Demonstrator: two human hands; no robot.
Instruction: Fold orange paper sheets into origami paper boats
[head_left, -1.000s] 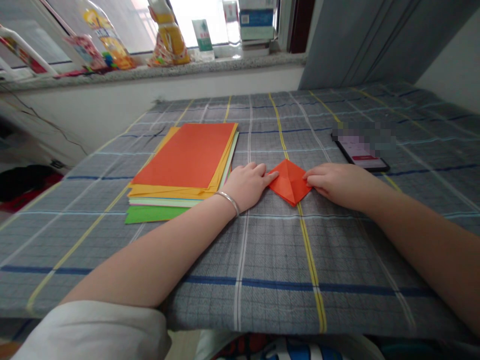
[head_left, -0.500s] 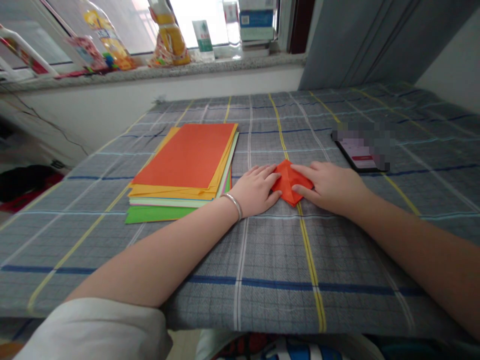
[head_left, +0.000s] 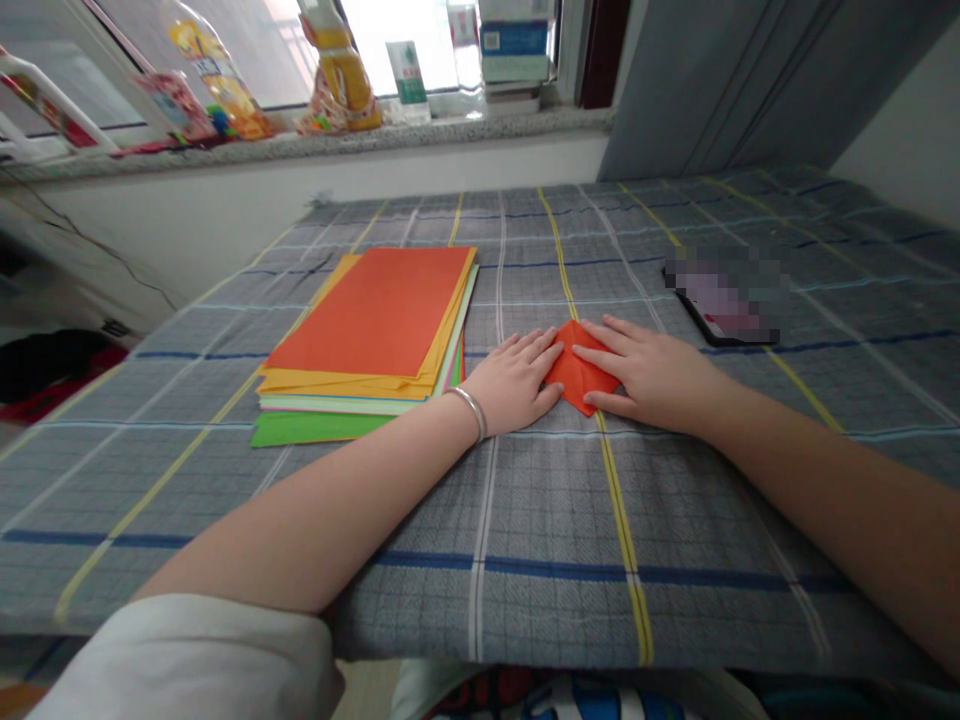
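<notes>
A small folded piece of orange-red paper lies on the checked cloth, with a crease running down its middle. On its left side rests my left hand, flat, fingers stretched out, a silver bangle at the wrist. My right hand lies across the paper's right part with its fingers spread, the tips near the centre crease. Both hands cover the outer corners of the paper. Just left of my left hand sits a stack of coloured paper sheets, orange-red on top with yellow, pale and green sheets beneath.
A phone, partly blurred out, lies to the right on the grey plaid tablecloth. Along the windowsill stand an orange drink bottle, a yellow bottle, a white and green tube and some boxes.
My right hand's fingers have spread apart and slid left over the paper towards the middle crease. My left hand has stayed in place.
</notes>
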